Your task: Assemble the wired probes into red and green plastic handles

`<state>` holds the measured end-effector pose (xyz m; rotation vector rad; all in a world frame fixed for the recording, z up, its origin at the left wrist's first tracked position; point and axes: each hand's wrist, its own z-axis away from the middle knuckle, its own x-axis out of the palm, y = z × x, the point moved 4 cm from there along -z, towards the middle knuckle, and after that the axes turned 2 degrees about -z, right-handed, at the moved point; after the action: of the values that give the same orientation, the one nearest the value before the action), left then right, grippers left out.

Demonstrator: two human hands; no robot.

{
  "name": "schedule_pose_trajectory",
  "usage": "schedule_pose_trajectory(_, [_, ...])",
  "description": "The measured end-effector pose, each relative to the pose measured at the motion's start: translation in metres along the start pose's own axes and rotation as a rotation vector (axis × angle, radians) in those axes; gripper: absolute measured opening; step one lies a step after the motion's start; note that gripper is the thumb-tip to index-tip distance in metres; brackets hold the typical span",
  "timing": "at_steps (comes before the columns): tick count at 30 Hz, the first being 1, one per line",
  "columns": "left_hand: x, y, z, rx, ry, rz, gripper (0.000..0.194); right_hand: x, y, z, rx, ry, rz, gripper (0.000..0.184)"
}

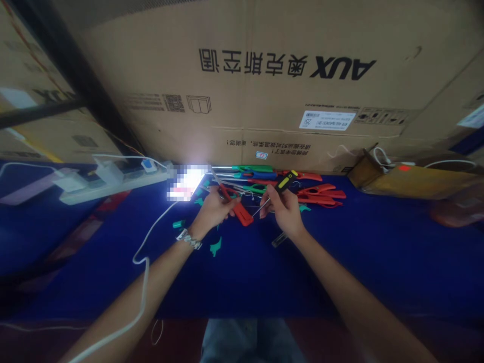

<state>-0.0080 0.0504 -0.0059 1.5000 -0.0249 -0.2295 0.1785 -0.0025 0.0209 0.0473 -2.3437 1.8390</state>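
My left hand [217,207] is closed around a red long-nosed lighter [243,214], its metal nozzle slanting up to the left. A screwdriver [286,182] with a yellow-and-black handle is gripped in my right hand [283,207]. Its thin shaft slants down to the left, and the tip is at or close to the butt end of the red lighter; contact is too small to tell. Behind my hands lie several more lighters: a green one [253,168], a blue one [260,176] and a bunch of red ones [321,194]. Torn green pieces [215,246] are scattered near my left wrist.
A large cardboard box [264,126] stands along the back of the blue-covered table [264,287]. At left are a white power strip [113,186], a brightly glowing phone-like screen [188,184] and a white cable [145,272]. An open carton [404,180] sits at right.
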Motion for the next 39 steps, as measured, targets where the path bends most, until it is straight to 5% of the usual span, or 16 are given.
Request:
schedule_pose_trajectory(6, [-0.002,0.004,0.002,0.102,0.083,-0.207,0.053,0.002,0.001,0.0,0.009,0.015,-0.024,0.049])
schedule_pose_trajectory(10, [-0.009,0.031,0.011,0.317,0.183,-0.337,0.024,0.002,-0.001,-0.002,0.002,0.045,-0.023,0.049])
schedule_pose_trajectory(12, [-0.008,0.046,0.018,0.456,0.104,-0.347,0.011,0.003,-0.003,-0.003,-0.007,0.066,-0.039,0.048])
schedule_pose_trajectory(15, [0.003,0.057,0.026,0.607,-0.226,-0.375,0.008,0.003,-0.006,-0.004,-0.021,0.093,-0.085,0.046])
schedule_pose_trajectory(18, [0.008,0.053,0.028,0.619,-0.34,-0.396,0.023,0.003,-0.008,-0.004,-0.042,0.117,-0.136,0.044])
schedule_pose_trajectory(23, [0.013,0.04,0.023,0.588,-0.353,-0.404,0.012,0.007,-0.008,-0.003,-0.069,0.124,-0.195,0.044])
schedule_pose_trajectory(39, [0.013,0.041,0.023,0.727,-0.28,-0.632,0.017,0.019,-0.011,0.003,-0.169,0.042,-0.065,0.043])
